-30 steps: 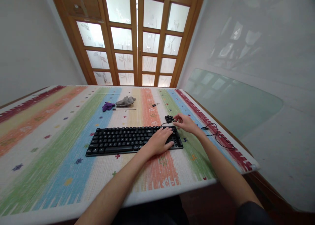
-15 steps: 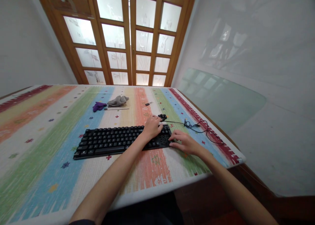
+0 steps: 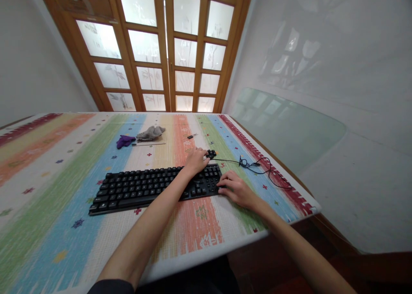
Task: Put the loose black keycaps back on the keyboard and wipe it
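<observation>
A black computer keyboard (image 3: pixel 135 186) lies slantwise on the striped tablecloth. My left hand (image 3: pixel 195 161) reaches across its upper right part, with thumb and fingers apart beside a small heap of black keycaps (image 3: pixel 211 154). Whether a fingertip touches one of them is too small to tell. At the keyboard's right end, my right hand (image 3: pixel 237 190) has its fingers bent and its thumb and fingertips closed about the edge by the number pad. Part of the number pad looks bare of keycaps. My left forearm hides some middle keys.
A tangled black cable (image 3: pixel 254 164) runs right from behind the keyboard. Farther back lie a purple cloth (image 3: pixel 125 141), a grey cloth (image 3: pixel 150 133), a thin stick (image 3: pixel 149 144) and a small dark object (image 3: pixel 190 137). A wall flanks the table's right edge.
The view has shifted slightly, so the table's things appear a little farther left. My left hand stays by the keycaps and my right hand at the keyboard's edge.
</observation>
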Action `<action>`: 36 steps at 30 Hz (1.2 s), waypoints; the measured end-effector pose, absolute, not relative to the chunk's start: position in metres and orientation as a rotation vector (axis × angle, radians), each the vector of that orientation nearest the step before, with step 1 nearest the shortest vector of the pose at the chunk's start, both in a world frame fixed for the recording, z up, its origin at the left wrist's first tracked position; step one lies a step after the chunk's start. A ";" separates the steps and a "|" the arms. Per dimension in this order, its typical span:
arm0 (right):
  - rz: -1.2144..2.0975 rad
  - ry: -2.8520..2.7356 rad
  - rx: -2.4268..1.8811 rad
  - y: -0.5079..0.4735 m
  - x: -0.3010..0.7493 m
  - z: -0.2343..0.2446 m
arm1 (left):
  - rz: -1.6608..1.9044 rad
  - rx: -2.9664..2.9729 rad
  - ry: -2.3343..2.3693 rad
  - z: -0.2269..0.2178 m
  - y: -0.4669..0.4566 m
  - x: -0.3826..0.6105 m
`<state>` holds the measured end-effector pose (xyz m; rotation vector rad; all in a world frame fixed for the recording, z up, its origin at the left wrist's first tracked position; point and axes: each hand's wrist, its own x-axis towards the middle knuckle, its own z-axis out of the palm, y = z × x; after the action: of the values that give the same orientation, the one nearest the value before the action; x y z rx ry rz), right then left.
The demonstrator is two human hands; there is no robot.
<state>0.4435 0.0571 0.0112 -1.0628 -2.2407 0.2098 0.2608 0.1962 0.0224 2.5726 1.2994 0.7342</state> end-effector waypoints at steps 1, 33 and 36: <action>0.195 -2.232 -1.067 0.057 0.444 0.010 | 0.725 2.575 1.300 0.023 0.197 0.262; 0.229 -2.079 -1.181 0.048 0.436 0.004 | 0.898 2.404 0.956 0.037 0.155 0.247; 0.290 -1.997 -1.199 0.048 0.437 0.010 | 0.902 2.381 0.839 0.036 0.135 0.230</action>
<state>0.4372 0.0477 0.0099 -1.1991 -1.9966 0.2898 0.2302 0.1353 0.0356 2.3814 0.8386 0.9017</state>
